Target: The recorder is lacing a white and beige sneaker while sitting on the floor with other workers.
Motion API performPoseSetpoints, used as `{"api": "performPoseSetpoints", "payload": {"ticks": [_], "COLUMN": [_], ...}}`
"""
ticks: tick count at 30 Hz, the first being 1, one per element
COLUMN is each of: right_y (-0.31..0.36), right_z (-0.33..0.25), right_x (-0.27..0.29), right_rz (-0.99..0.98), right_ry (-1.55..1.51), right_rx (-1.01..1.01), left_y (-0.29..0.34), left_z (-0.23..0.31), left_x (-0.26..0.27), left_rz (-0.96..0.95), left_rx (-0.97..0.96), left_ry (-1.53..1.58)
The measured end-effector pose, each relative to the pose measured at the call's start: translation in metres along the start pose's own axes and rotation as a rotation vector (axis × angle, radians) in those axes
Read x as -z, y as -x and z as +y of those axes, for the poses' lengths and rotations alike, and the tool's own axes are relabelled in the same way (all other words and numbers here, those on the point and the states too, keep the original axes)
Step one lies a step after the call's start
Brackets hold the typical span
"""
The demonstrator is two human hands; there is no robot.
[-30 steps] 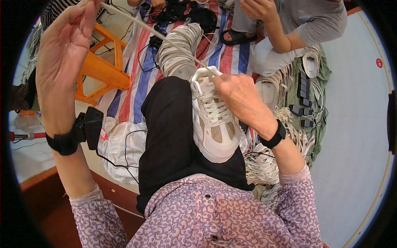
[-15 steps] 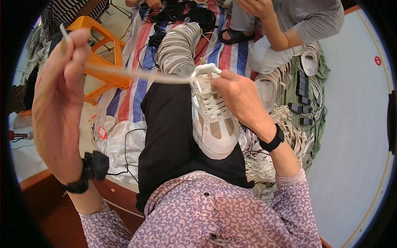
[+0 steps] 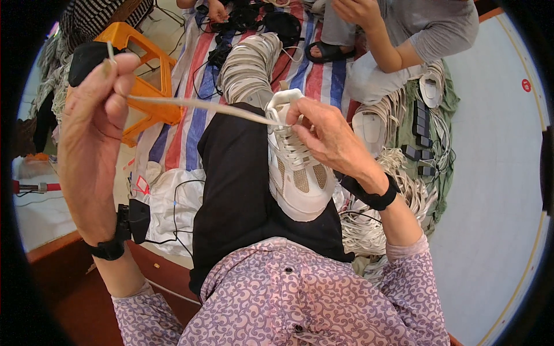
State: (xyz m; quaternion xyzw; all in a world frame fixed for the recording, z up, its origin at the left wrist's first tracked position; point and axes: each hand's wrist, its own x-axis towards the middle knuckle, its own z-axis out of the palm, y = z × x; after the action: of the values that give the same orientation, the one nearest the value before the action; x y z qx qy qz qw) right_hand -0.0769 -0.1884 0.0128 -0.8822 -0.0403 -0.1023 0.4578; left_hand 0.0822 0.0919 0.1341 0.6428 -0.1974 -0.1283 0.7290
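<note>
Shoelace point(image 3: 199, 105) runs from left hand point(image 3: 86, 144), fingers pinching it at ten o'clock, to white-tan sneaker point(image 3: 301, 181) on lap point(image 3: 231, 184), twelve o'clock; right hand point(image 3: 332, 135) curls by collar point(image 3: 293, 94), grip unclear; hard pull could tip sneaker

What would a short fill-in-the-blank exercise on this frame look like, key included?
1. The left hand pinches a pale ____ leading to the shoe.
2. Behind the right hand, a black band circles the ____.
3. The trousers beside the shoe are coloured ____.
4. The stool is coloured ____.

Missing words: lace; wrist; black; orange.
</note>
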Motion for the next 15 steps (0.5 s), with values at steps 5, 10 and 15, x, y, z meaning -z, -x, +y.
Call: {"api": "performPoseSetpoints", "payload": {"ticks": [5, 10, 15], "right_y": [0.005, 0.055, 0.129], "right_z": [-0.013, -0.017, 0.001], "right_x": [0.022, 0.085, 0.128], "right_rz": [-0.064, -0.036, 0.154], "right_ry": [-0.074, 0.419, 0.677], "right_rx": [-0.193, -0.161, -0.260], "left_y": [0.007, 0.008, 0.006], "left_z": [-0.025, -0.085, -0.141], "left_x": [-0.024, -0.056, -0.079], "left_rz": [-0.244, -0.425, -0.564], "left_rx": [0.161, 0.294, 0.158], "left_ry": [-0.102, -0.299, -0.576]}}
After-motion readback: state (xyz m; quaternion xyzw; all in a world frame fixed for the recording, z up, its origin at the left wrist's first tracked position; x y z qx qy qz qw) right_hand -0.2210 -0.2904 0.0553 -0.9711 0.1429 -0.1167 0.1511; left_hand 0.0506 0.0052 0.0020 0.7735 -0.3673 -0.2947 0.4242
